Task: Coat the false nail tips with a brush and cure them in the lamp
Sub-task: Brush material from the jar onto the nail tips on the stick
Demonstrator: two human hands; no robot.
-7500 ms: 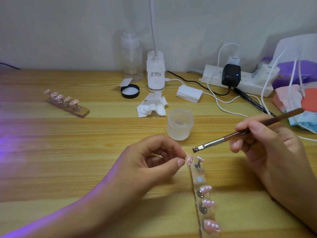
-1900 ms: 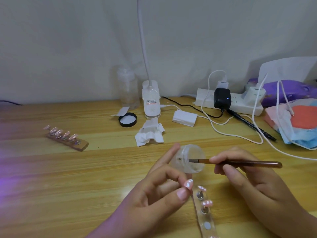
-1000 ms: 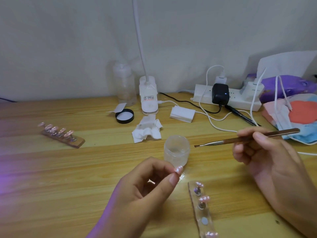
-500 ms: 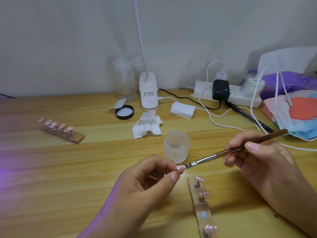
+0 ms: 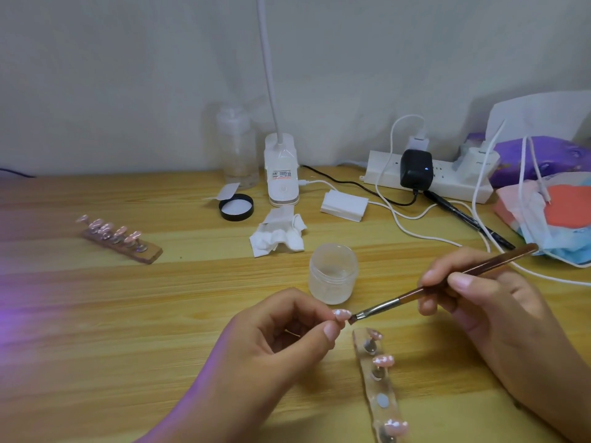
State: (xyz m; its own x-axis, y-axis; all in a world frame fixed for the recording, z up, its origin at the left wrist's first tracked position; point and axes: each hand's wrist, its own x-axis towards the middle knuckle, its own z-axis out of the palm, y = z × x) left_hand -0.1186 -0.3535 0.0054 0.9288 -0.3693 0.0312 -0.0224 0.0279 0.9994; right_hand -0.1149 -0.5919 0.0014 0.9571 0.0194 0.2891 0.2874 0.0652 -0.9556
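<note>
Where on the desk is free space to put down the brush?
Bare wood lies between the far nail holder and the jar, and in front of the left hand. Cables and masks crowd the right rear.

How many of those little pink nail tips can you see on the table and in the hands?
9: one pinched in the left hand, three on the near holder strip, five on the far wooden strip. The near strip runs off frame, so more may be hidden.

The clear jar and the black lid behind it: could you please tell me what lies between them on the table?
In the head view, a crumpled white tissue lies on the table between the clear jar and the black lid.
</note>
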